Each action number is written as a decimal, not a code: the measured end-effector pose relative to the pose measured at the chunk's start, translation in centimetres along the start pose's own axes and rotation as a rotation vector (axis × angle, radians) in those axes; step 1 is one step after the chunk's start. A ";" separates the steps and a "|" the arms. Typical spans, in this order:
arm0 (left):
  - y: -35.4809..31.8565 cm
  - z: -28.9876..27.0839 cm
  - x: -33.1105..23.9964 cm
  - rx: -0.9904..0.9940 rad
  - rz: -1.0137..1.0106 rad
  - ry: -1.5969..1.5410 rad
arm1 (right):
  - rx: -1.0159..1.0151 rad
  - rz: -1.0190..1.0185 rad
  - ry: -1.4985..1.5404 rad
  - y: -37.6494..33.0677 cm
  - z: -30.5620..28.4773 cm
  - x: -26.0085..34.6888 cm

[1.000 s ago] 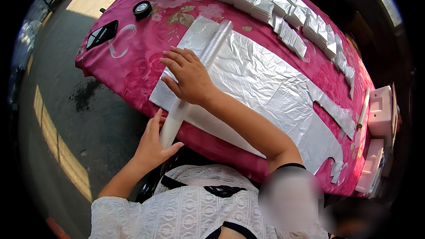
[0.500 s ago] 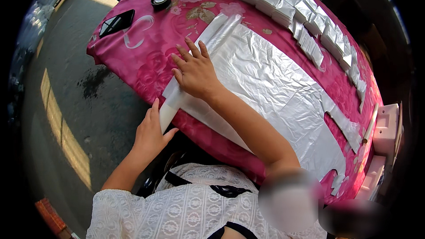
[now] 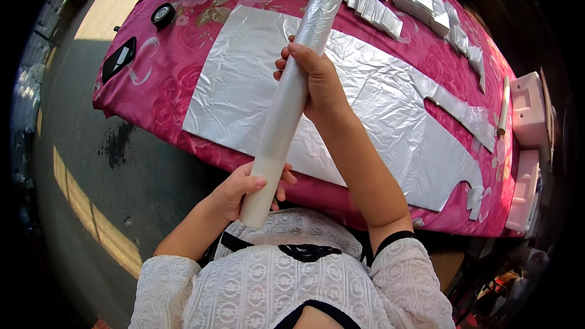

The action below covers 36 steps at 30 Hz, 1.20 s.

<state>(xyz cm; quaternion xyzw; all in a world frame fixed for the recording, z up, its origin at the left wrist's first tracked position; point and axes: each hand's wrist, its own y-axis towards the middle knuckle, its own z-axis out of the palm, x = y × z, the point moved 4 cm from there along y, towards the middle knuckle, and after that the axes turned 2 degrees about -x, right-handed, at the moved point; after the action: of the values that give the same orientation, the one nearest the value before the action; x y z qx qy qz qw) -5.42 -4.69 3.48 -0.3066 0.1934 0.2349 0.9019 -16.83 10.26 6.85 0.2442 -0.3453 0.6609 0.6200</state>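
Observation:
A long tube wound with clear plastic film (image 3: 283, 100) slants upward in front of me, lifted over the table. My left hand (image 3: 244, 189) grips its bare whitish lower end, thumb on top. Farther up, my right hand (image 3: 314, 76) is wrapped round the film-covered part. Beneath it a large sheet of silvery-white thin plastic (image 3: 378, 109) lies spread and wrinkled on the table, with cut-out curves and strap-like strips at its right end. The tube hides part of the sheet.
A pink flowered cloth (image 3: 177, 79) covers the table. Stacks of folded plastic packets (image 3: 420, 0) line the far side. At the left lie a phone (image 3: 119, 59) and a roll of black tape (image 3: 163, 15). Pink foam boxes (image 3: 529, 109) and a thin rod (image 3: 504, 106) are at the right.
The film tube has been lifted off the sheet's left end and swung upright toward the middle. My right hand, spread flat before, now wraps round it; my left hand moved right and grips its end.

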 end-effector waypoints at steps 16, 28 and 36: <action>2.1 4.4 3.9 0.133 -0.127 0.314 | -0.082 -0.090 0.237 -7.8 -5.8 1.4; 5.0 2.7 3.7 -0.091 0.136 0.752 | -0.410 -0.083 -0.055 -9.8 -7.0 -1.4; 1.5 -0.8 4.6 -0.045 -0.367 0.533 | -0.546 -0.138 0.104 -7.2 -14.9 4.1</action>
<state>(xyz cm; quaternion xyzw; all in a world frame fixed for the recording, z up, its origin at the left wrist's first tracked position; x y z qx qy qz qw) -2.65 -2.72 -0.06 -0.4071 0.3587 -0.0160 0.8398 -8.60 24.17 1.44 0.0571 -0.4609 0.5112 0.7232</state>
